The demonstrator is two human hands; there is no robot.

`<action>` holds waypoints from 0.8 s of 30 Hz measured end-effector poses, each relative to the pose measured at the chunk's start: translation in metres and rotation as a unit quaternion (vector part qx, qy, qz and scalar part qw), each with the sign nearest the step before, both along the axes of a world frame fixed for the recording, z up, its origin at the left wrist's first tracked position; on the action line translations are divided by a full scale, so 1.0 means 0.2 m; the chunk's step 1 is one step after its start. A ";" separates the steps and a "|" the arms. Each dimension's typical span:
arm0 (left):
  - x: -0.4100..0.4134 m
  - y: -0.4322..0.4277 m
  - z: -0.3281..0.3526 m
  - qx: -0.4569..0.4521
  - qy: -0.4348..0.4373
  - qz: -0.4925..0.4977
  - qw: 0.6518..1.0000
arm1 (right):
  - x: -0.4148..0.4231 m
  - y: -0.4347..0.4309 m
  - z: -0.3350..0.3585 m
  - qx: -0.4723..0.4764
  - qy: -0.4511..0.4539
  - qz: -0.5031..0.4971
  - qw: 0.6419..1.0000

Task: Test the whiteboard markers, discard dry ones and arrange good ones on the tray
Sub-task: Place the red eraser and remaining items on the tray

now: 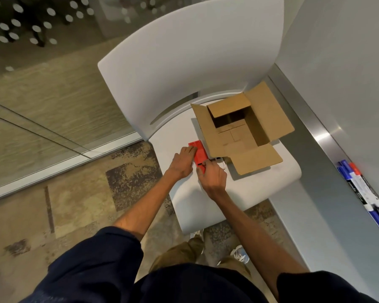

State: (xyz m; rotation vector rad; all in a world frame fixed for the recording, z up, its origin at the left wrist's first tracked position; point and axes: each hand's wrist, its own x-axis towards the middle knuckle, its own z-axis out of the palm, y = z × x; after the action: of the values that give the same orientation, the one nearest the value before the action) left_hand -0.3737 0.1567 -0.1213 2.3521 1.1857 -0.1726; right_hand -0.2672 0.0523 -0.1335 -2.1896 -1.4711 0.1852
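A red plastic tray [199, 152] lies on the white chair seat [245, 193], just left of an open cardboard box [241, 130]. My left hand [182, 163] rests on the tray's left edge, fingers on it. My right hand [212, 177] pinches at the tray's near end; whatever small thing is between its fingers is hidden. Dark marker ends [217, 159] show between the tray and the box flap. Several whiteboard markers [363, 193] with blue, red and black caps lie on the metal ledge [324, 136] under the whiteboard at the right.
The box stands open with nothing visible inside, its flaps spread over the seat. The chair back [190, 51] rises behind it. A glass wall [53, 106] runs along the left, patterned carpet [74, 204] lies below. My legs and shoes [239, 254] stand in front of the chair.
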 end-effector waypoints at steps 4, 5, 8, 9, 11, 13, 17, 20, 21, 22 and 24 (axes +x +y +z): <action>0.00 0.00 0.02 -0.027 -0.004 -0.010 1.000 | -0.01 0.01 -0.09 0.031 -0.097 -0.010 0.995; 0.00 0.00 0.02 -0.024 -0.004 -0.009 1.000 | -0.01 0.02 -0.09 0.032 -0.096 -0.006 0.995; -0.02 0.02 0.01 0.003 0.006 -0.011 1.000 | -0.03 0.04 -0.08 0.005 -0.076 0.002 0.997; -0.03 0.03 0.01 0.014 0.015 -0.019 1.000 | -0.04 0.04 -0.08 -0.001 -0.077 0.008 0.997; -0.05 0.04 0.01 0.035 0.021 -0.026 0.999 | -0.05 0.04 -0.09 0.003 -0.083 0.023 0.996; -0.08 0.05 0.00 0.049 0.006 -0.018 0.999 | -0.06 0.02 -0.10 0.016 -0.080 0.033 0.996; -0.14 0.02 0.02 0.023 -0.055 0.030 0.998 | -0.06 -0.06 -0.16 0.031 -0.058 0.068 0.995; -0.18 -0.02 0.02 -0.020 -0.071 0.060 0.995 | -0.04 -0.13 -0.17 0.058 -0.061 0.080 0.993; -0.19 -0.04 0.02 -0.031 -0.071 0.063 0.995 | -0.03 -0.16 -0.17 0.073 -0.071 0.085 0.991; -0.20 -0.06 0.02 -0.040 -0.072 0.061 0.995 | -0.02 -0.19 -0.17 0.087 -0.082 0.087 0.989; -0.19 -0.10 0.03 -0.054 -0.075 0.055 0.994 | 0.00 -0.24 -0.15 0.086 -0.065 0.087 0.990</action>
State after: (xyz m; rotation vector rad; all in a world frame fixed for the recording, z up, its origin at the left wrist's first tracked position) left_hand -0.4119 0.1375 -0.1154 2.1602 1.1982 -0.0202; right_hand -0.2677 0.0052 -0.1635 -1.9697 -1.6839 -0.0264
